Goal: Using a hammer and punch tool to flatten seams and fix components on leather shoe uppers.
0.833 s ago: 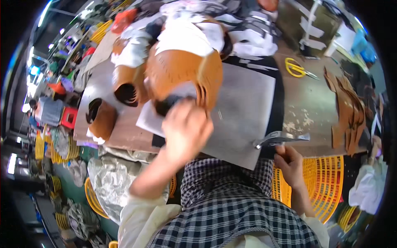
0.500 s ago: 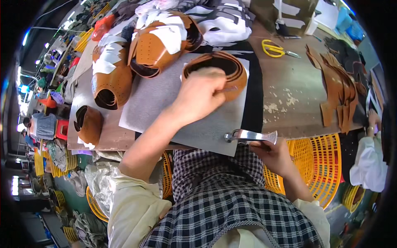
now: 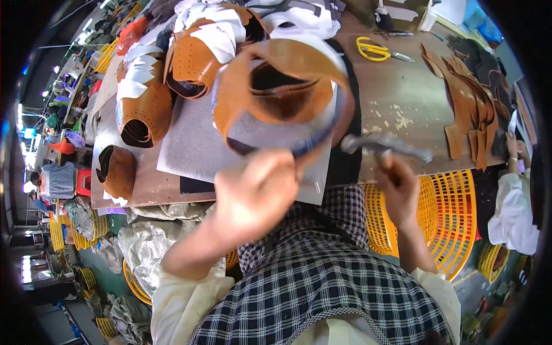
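My left hand (image 3: pixel 256 187), blurred, is closed on the near edge of a curved brown leather shoe upper (image 3: pixel 233 86). The piece is lifted into a wide loop and smeared by motion. Through the loop, more nested brown leather (image 3: pixel 287 106) shows on the white sheet. My right hand (image 3: pixel 399 187) grips the handle of a metal hammer (image 3: pixel 391 146), its head raised just over the table's near edge. Most of the handle is hidden in the fingers.
Rolled leather uppers (image 3: pixel 146 109) with white linings stand at the left, beside a small one (image 3: pixel 118 172). Yellow scissors (image 3: pixel 382 50) and flat brown leather pieces (image 3: pixel 468 115) lie at the right. A yellow basket (image 3: pixel 443 224) stands below the edge; a co-worker's sleeve (image 3: pixel 512 218) is far right.
My left hand has drawn back toward me, pulling a leather upper up and open from the nested stack. The hammer in my right hand has risen and moved right.
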A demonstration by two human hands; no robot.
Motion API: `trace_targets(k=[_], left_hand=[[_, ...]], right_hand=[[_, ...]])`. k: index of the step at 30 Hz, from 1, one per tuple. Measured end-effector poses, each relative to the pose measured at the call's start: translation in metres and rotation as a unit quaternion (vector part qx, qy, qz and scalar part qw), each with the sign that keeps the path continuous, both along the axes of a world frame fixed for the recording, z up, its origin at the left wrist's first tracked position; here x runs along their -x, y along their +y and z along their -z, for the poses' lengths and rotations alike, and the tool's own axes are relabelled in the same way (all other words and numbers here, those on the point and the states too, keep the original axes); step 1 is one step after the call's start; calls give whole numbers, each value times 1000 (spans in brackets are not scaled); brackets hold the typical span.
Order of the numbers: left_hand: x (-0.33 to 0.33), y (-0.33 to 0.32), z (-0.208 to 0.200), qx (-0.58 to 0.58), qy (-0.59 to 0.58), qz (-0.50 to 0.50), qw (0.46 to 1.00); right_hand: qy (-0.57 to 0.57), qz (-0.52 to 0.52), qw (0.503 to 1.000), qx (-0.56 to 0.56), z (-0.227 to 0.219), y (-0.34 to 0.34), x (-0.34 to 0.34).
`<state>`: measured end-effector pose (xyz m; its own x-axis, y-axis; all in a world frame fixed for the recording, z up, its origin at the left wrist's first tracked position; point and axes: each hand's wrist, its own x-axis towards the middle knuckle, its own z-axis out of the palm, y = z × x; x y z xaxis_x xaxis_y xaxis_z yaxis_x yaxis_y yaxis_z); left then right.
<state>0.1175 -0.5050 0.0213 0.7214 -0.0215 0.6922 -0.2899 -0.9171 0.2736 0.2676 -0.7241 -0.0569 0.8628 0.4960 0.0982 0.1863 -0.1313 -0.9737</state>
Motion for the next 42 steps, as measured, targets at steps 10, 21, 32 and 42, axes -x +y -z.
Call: trace_targets(k=[10, 21, 32, 42], left_hand=[[62, -38, 20, 270, 306, 107, 907], [-7, -22, 72, 579, 124, -120, 797], [-7, -23, 69, 428, 175, -123, 878], [-5, -15, 71, 472, 172, -108, 858]], right_hand=[[-134, -220, 953, 162, -47, 15, 9], [-189, -240, 942, 141, -43, 9, 14], [-106, -218, 955, 172, -54, 11, 12], [-210, -215, 947, 115, -72, 15, 17]])
